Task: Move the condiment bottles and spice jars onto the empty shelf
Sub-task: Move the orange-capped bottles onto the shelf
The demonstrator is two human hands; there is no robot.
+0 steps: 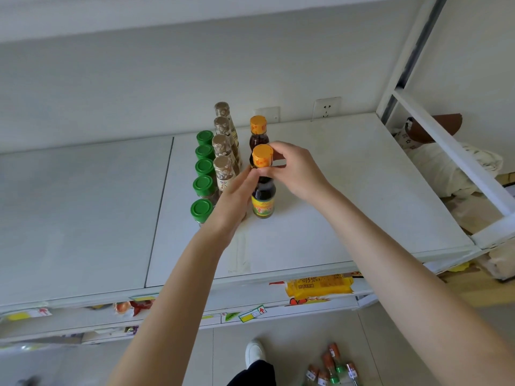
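- Spare bottles (331, 369) wait down on the floor (404, 344).
- Left grip (234, 196) and right grip (295, 168) both pinch the neck of the dark bottle (263, 190), which stands on the shelf (348, 204).
- Probably glass: heavy, smooth, breakable; holding lower on the body seems safer.

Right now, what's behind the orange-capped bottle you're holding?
A second orange-capped bottle stands directly behind the held bottle on the shelf, near the wall. Its cap and shoulders show; its lower body and label are hidden by the held bottle's cap.
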